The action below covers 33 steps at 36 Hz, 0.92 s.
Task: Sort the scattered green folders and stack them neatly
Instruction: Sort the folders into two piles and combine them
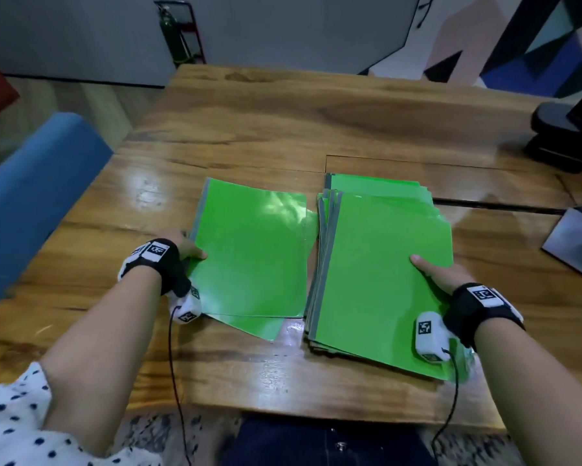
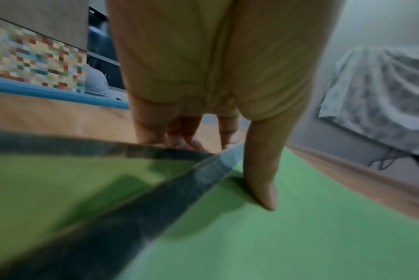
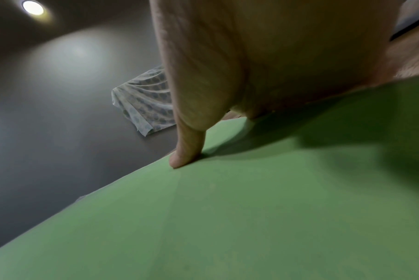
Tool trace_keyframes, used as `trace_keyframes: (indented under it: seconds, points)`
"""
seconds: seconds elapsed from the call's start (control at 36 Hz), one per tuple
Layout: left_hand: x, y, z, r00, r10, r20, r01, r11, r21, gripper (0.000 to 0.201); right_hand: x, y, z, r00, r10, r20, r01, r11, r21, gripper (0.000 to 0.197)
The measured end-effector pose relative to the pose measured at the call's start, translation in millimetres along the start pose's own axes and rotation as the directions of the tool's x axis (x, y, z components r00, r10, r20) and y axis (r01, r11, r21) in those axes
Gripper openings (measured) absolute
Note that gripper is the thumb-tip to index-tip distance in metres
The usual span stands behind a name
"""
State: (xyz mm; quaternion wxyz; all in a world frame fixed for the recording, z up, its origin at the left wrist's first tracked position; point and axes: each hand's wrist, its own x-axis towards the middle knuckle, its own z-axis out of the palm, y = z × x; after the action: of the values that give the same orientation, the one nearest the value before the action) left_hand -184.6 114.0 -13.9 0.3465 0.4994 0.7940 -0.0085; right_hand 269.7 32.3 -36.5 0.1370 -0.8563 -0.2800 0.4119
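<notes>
1. Gripping the left edge of a green folder (image 1: 252,250), the left hand (image 1: 187,247) has its thumb on the cover and its fingers (image 2: 153,130) curled down past the grey spine edge; the left wrist view shows the thumb pressed flat on the green surface and the other fingertips reaching the wood below.
2. That folder lies flat on the tabletop (image 1: 282,129), left of centre, on top of a second green folder (image 1: 266,326) whose corner sticks out skewed at the near edge.
3. Right hand (image 1: 442,275) holds the right edge of the top folder (image 1: 383,274) of the right-hand pile; thumb lies on the cover. The right wrist view shows the thumb tip pressing the green sheet, but the other fingers are hidden under the edge, so I cannot tell exactly how they lie.
4. Stack of green folders (image 1: 380,188) sits just beside the left pair, a narrow strip of wood between them. Grey spines face left. The pile is uneven: the lower folders fan out at the far and right edges.
5. Both wrists carry black straps with white marker blocks; a thin black cable runs from each toward the near edge.
6. Surroundings: blue upholstered seat (image 1: 37,196) left of the tabletop, dark object (image 1: 558,136) at the far right.
</notes>
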Motion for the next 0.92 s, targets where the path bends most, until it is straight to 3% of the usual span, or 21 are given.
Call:
trace_keyframes:
  seconds: [0.11,0.22,0.33,0.44,0.53,0.58,0.64,0.69,0.78,0.83,0.92]
  points:
    - [-26.2,28.6,-11.5,0.991,0.062,-0.119,-0.065,0.998,-0.022,0.049,2.2,0.1,-2.1,1.000,-0.010,0.013,0.010,1.000,0.011,0.093]
    - [-61.2,65.0,-42.9,0.941,0.183,-0.285,-0.175,0.983,0.054,0.034,1.3,-1.4,-6.1,0.999,-0.028,0.034,0.028,1.000,-0.010,0.086]
    - [-112.6,113.0,-63.3,0.828,0.382,-0.410,-0.290,0.919,0.269,0.030,3.2,0.1,-11.8,0.994,-0.054,0.099,0.058,0.998,-0.040,0.095]
    - [-164.9,161.1,-53.7,0.708,0.594,-0.382,-0.378,0.776,0.505,0.037,3.3,3.0,-21.6,0.976,-0.078,0.203,0.095,0.992,-0.077,0.085]
    - [-194.5,187.3,-48.7,0.642,0.669,-0.375,-0.371,0.699,0.612,0.039,-0.6,3.8,-28.5,0.959,-0.114,0.260,0.134,0.989,-0.060,0.079]
    - [-209.4,201.3,-50.7,0.603,0.692,-0.396,-0.365,0.681,0.635,0.040,1.6,6.5,-30.6,0.954,-0.110,0.281,0.132,0.989,-0.061,0.093]
    - [-218.5,212.5,-55.1,0.582,0.694,-0.425,-0.387,0.696,0.605,0.040,11.4,11.0,-30.5,0.948,-0.107,0.301,0.123,0.992,-0.036,0.131]
    - [-224.0,221.4,-59.4,0.589,0.678,-0.439,-0.455,0.728,0.513,0.038,22.3,16.3,-30.7,0.938,-0.091,0.333,0.091,0.996,0.016,0.148]
    - [-214.8,229.0,-57.7,0.659,0.628,-0.414,-0.550,0.778,0.303,0.029,21.2,18.0,-36.8,0.935,-0.093,0.343,0.043,0.988,0.150,0.122]
    - [-197.9,225.7,-42.6,0.743,0.566,-0.357,-0.559,0.818,0.133,0.024,46.6,30.9,-36.0,0.932,-0.120,0.342,0.043,0.973,0.226,0.113]
    - [-163.4,204.2,5.0,0.903,0.398,-0.165,-0.419,0.900,-0.124,0.030,79.6,50.7,-31.3,0.902,-0.132,0.411,0.025,0.967,0.255,0.124]
